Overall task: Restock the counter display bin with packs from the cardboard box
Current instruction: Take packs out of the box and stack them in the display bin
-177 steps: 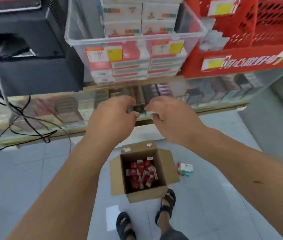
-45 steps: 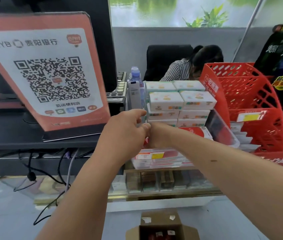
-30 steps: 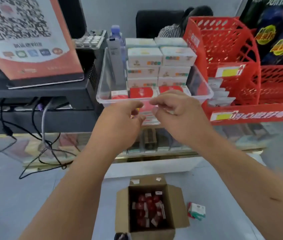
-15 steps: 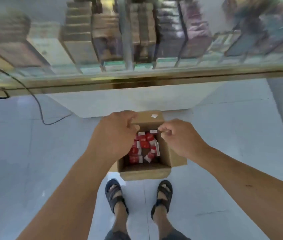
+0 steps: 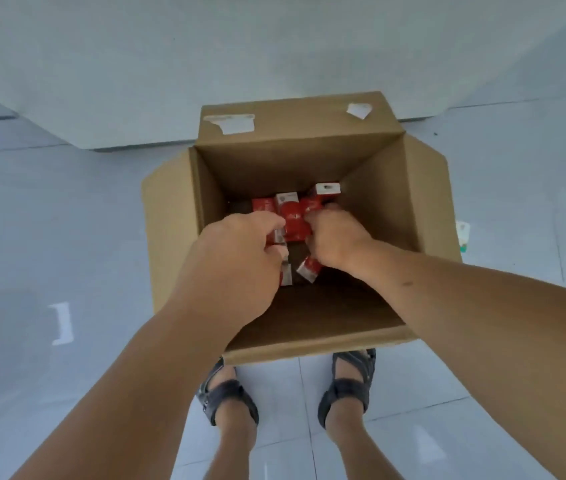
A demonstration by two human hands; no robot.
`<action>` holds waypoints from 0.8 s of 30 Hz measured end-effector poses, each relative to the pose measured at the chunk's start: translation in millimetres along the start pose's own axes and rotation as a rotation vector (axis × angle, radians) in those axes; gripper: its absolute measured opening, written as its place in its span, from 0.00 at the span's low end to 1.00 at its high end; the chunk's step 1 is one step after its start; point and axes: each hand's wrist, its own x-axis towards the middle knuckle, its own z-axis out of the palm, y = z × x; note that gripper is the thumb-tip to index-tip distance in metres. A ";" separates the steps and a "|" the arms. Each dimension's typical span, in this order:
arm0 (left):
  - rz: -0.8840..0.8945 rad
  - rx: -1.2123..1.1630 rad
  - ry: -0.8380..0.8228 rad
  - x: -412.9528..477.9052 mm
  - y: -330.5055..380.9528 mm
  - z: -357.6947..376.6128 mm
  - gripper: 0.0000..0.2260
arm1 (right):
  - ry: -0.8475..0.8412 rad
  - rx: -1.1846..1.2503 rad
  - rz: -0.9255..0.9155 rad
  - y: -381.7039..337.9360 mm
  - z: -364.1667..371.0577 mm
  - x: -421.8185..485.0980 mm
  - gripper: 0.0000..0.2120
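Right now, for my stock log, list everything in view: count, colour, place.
cardboard box: one, brown, open on the floor
packs: at least five visible, red and white, inside the box
tape scraps: two, white, on the far flap
loose pack: one, white-green, floor right of box, partly hidden
floor: grey tiles
sandals: two, dark, by the near flap
left hand: one, in the box, gripping packs
right hand: one, in the box, gripping packs
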 end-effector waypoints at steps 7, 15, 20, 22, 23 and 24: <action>-0.044 0.016 -0.060 71.0 -16.2 56.8 0.19 | 0.020 0.101 0.056 0.0 67.7 101.6 0.14; -0.033 0.008 -0.079 93.8 -19.8 66.5 0.21 | 0.089 0.202 0.183 7.8 97.8 140.0 0.22; -0.031 0.019 -0.048 76.5 -12.8 52.7 0.21 | 0.164 0.484 0.278 -9.4 82.3 105.2 0.37; -0.030 0.032 -0.039 60.7 -2.9 40.1 0.19 | 0.173 0.522 0.245 -11.8 62.0 69.0 0.42; -0.019 0.041 -0.034 52.0 2.4 32.7 0.17 | 0.190 0.516 0.232 -12.2 48.4 51.0 0.43; -0.005 0.045 -0.024 42.0 9.3 23.1 0.15 | 0.210 0.507 0.227 -13.7 33.9 32.0 0.42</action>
